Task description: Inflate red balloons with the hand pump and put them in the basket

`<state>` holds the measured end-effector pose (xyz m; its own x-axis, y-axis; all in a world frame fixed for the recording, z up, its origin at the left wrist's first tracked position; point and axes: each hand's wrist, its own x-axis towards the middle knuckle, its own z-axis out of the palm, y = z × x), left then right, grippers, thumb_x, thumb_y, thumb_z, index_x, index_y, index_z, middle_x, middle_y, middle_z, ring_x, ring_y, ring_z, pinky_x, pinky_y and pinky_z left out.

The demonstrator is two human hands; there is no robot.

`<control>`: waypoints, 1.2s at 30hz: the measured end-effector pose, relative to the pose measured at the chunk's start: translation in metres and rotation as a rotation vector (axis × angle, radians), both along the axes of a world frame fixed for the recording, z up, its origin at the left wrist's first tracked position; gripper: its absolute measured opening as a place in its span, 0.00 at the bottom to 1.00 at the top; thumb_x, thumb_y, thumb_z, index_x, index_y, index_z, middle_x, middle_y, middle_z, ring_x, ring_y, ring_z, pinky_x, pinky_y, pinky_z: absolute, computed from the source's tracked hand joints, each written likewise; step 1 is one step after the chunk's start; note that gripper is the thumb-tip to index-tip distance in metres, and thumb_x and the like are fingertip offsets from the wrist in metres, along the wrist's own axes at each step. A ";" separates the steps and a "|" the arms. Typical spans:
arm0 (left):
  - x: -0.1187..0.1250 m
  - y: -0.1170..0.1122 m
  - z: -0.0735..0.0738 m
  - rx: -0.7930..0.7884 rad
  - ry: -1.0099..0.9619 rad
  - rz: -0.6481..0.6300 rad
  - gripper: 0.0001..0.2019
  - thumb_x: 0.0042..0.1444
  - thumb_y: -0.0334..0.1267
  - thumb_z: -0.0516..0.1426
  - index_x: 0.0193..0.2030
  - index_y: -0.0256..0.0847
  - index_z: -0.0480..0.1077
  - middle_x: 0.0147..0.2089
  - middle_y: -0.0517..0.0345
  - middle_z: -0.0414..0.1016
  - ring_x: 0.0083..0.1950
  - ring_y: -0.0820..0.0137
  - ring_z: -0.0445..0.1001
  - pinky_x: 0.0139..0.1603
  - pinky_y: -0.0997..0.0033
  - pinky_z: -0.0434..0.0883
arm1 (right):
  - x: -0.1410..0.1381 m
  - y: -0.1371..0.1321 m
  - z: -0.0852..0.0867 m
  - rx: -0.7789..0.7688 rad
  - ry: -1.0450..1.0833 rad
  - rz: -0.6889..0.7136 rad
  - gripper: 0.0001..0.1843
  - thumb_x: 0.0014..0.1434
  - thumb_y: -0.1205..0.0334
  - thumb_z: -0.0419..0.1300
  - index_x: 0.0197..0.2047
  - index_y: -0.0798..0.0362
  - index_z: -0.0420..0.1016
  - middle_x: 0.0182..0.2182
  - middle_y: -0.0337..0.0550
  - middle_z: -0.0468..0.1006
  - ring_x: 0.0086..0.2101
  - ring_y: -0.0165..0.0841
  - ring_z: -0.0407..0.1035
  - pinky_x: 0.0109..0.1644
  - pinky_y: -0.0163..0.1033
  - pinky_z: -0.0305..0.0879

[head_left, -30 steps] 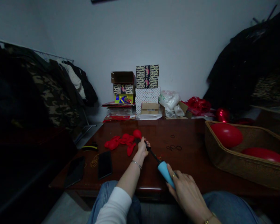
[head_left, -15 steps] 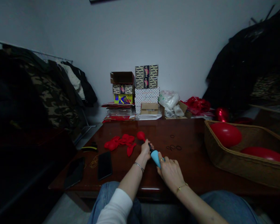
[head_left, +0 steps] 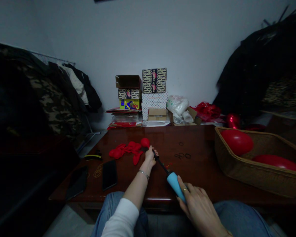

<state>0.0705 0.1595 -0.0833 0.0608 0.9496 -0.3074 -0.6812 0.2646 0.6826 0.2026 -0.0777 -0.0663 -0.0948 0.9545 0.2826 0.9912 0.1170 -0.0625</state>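
My left hand (head_left: 150,156) is closed around the nozzle end of a hand balloon pump (head_left: 174,184) and the neck of a small, partly filled red balloon (head_left: 145,142). The balloon bulges beyond my fingers. A black rod runs from that hand to the pump's light-blue body, which my right hand (head_left: 199,205) grips near the table's front edge. My fingers hide the join between nozzle and balloon. Flat red balloons (head_left: 124,150) lie in a pile left of my left hand. Small coloured bits (head_left: 167,166) lie beneath the rod.
A wicker basket (head_left: 222,161) on the right holds red balloons (head_left: 237,142). Dark rings (head_left: 181,155) lie mid-table. Two dark flat devices (head_left: 110,175), yellow bands (head_left: 98,171) and a black-and-yellow item (head_left: 93,157) lie left. Boxes (head_left: 154,102) stand behind the table.
My right hand has drawn the blue pump body back towards me and to the right, exposing the black rod. My left hand and the balloon have shifted slightly up and left in view.
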 end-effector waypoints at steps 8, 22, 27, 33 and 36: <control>0.012 -0.009 0.001 0.013 -0.086 -0.045 0.13 0.59 0.43 0.51 0.27 0.39 0.56 0.18 0.66 0.56 0.15 0.81 0.55 0.17 0.83 0.53 | -0.009 0.017 0.022 -0.005 -0.039 -0.015 0.24 0.59 0.62 0.50 0.59 0.52 0.60 0.35 0.46 0.73 0.35 0.35 0.68 0.41 0.40 0.56; 0.013 -0.011 -0.001 -0.031 0.032 0.020 0.14 0.60 0.40 0.49 0.25 0.39 0.56 0.17 0.66 0.56 0.14 0.79 0.56 0.16 0.80 0.54 | -0.032 0.053 0.028 -0.028 -0.147 -0.050 0.26 0.58 0.61 0.51 0.60 0.55 0.58 0.36 0.49 0.73 0.36 0.36 0.68 0.41 0.42 0.55; 0.004 -0.004 0.003 -0.009 0.014 0.063 0.13 0.60 0.40 0.49 0.25 0.39 0.57 0.17 0.66 0.56 0.14 0.80 0.56 0.16 0.81 0.52 | -0.009 0.026 0.015 0.000 -0.092 0.010 0.26 0.60 0.61 0.49 0.61 0.52 0.56 0.37 0.46 0.73 0.36 0.35 0.67 0.42 0.41 0.56; -0.002 -0.003 0.011 -0.002 -0.016 0.080 0.13 0.61 0.38 0.48 0.26 0.38 0.58 0.17 0.66 0.56 0.14 0.81 0.55 0.16 0.81 0.52 | 0.012 0.001 0.002 0.092 -0.017 0.059 0.29 0.58 0.61 0.51 0.63 0.48 0.51 0.41 0.45 0.73 0.37 0.36 0.67 0.43 0.43 0.58; -0.002 -0.005 0.013 -0.015 -0.059 0.060 0.12 0.61 0.38 0.48 0.28 0.36 0.62 0.16 0.66 0.55 0.15 0.81 0.55 0.16 0.82 0.52 | 0.013 -0.002 0.003 0.105 -0.008 0.064 0.29 0.58 0.61 0.51 0.63 0.46 0.52 0.40 0.45 0.73 0.36 0.36 0.67 0.43 0.43 0.58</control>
<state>0.0684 0.1542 -0.0699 0.0224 0.9473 -0.3196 -0.7348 0.2324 0.6372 0.2155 -0.0792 -0.0635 -0.1570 0.9115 0.3801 0.9819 0.1854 -0.0392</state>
